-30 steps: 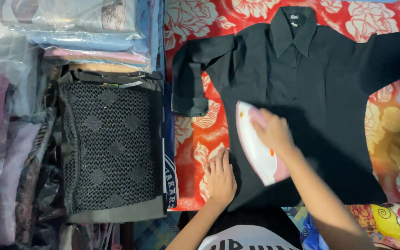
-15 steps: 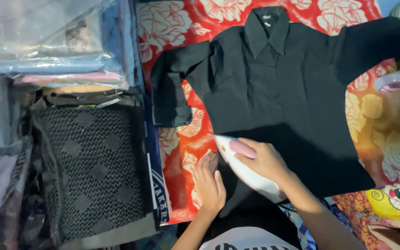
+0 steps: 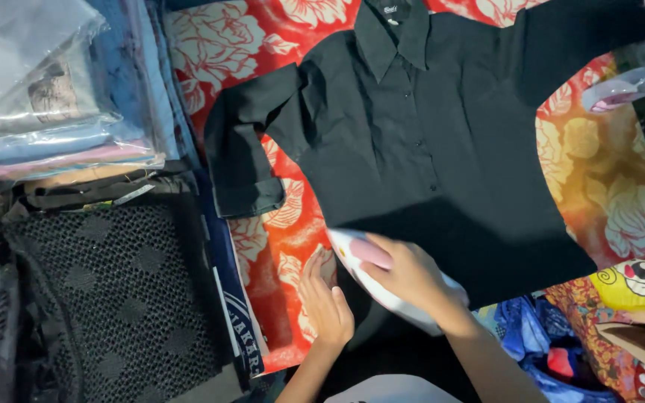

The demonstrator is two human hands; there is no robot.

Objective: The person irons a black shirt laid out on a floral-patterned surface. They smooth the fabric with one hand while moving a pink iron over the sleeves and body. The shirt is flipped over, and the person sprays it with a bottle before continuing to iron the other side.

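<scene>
- Upper left of the frame: stack of folded clothes in clear plastic bags (image 3: 46, 112), blue and pink edges showing, glare on the top bag.
- Lower left: black openwork knit garment (image 3: 113, 298), diamond pattern, lying flat; dark folded fabrics beside it at the left edge.
- Just right of the knit: navy cloth strip with white lettering (image 3: 237, 321), running down to the bottom edge.
- Centre-left and behind everything: red floral cloth (image 3: 278, 224) with white flowers, serving as the pressing surface; turns orange-yellow on the right side.
- Bottom centre-left: left hand (image 3: 326, 298), palm down on the red floral cloth, touching the shirt's lower hem edge; fingers straight, held close together, thumb slightly out.
- Centre to upper right: black button-up shirt (image 3: 427, 149), laid front up, collar at top centre, buttons closed; one short sleeve folded down at left-centre, the other spread toward the upper right corner.
- Bottom centre: white and pink clothes iron (image 3: 363, 257), sitting on the shirt's lower hem, tip pointing to the left, body partly hidden under the hand.
- Right hand (image 3: 412, 276) wrapped around the iron's pink handle, fingers curled tight and together; forearm runs down to the bottom edge.
- Lower right: yellow cartoon-print fabric (image 3: 640, 280) with a big eye, blue and multicolour cloth (image 3: 539, 328) beneath it.
</scene>
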